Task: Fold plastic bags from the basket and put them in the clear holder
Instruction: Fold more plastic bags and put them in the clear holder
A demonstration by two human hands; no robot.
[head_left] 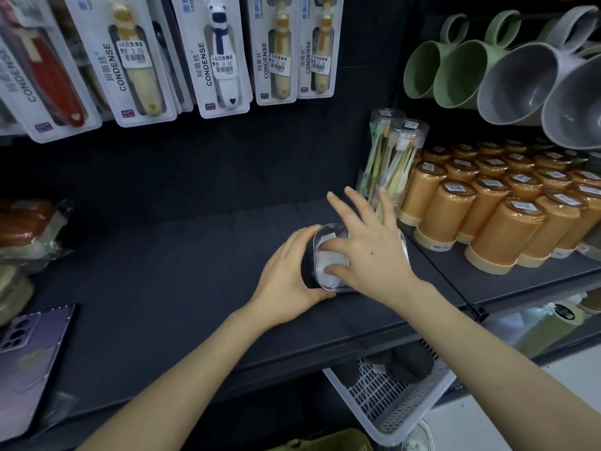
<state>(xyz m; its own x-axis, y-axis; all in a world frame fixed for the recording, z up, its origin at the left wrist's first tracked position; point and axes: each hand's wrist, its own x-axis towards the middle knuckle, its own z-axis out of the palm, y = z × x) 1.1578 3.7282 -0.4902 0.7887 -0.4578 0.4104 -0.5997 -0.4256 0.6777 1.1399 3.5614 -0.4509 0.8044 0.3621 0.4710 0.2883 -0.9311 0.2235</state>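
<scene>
The clear holder (317, 252) stands on the dark shelf (162, 271), with folded white plastic bags (331, 258) showing inside it. My left hand (286, 271) grips the holder's left side, fingers curled round its wall. Over the holder's opening lies my right hand (367, 242); its thumb and index finger reach down onto the white bags while the other fingers spread straight. The white mesh basket (390, 398) sits below the shelf at the lower right, holding dark bags (409, 359).
Orange cups (487, 206) stand in rows on the shelf to the right, with clear tubes of toothbrushes (390, 161) just behind the holder. Toothbrush packs (214, 53) hang above. A purple phone (29, 349) lies at the left edge.
</scene>
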